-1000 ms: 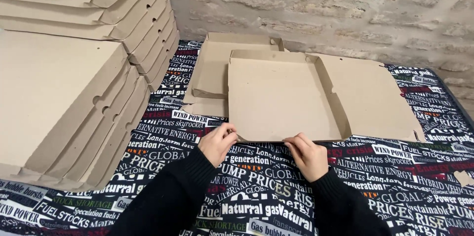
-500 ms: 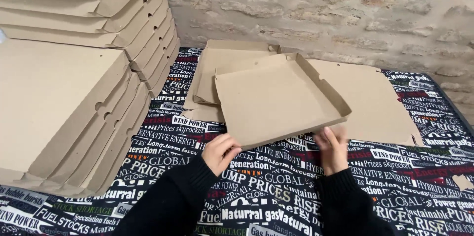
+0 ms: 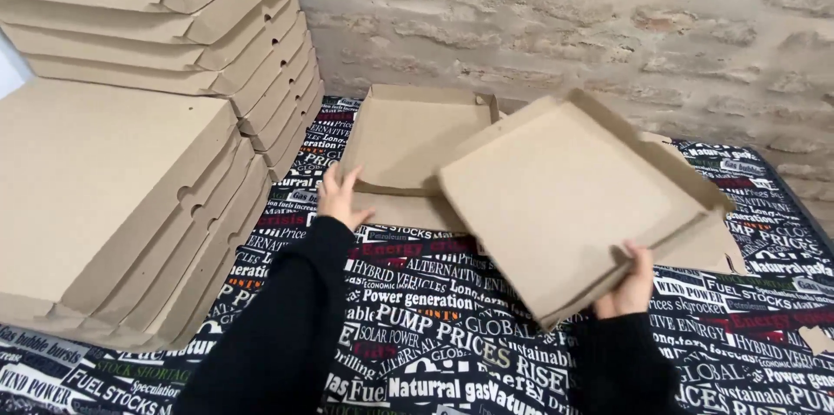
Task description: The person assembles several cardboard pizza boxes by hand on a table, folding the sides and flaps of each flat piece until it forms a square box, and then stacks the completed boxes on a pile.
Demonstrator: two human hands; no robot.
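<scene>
My right hand [image 3: 627,286] grips the near right edge of a brown cardboard pizza box [image 3: 569,193], its tray lifted and tilted up over the table with the lid part hanging behind. My left hand [image 3: 337,196] reaches to the near left edge of a second box tray [image 3: 408,132], which lies on the table with its flaps up; its fingers touch the cardboard. Both arms wear black sleeves.
Tall stacks of folded pizza boxes [image 3: 113,198] fill the left side, with more [image 3: 174,24] behind against the stone wall [image 3: 565,24]. The table wears a black cloth [image 3: 434,328] printed with white words. The table's right edge runs at the far right.
The box I was folding flat on the table has been lifted and swung to the right in my right hand. My left hand let go and moved forward-left to the second box.
</scene>
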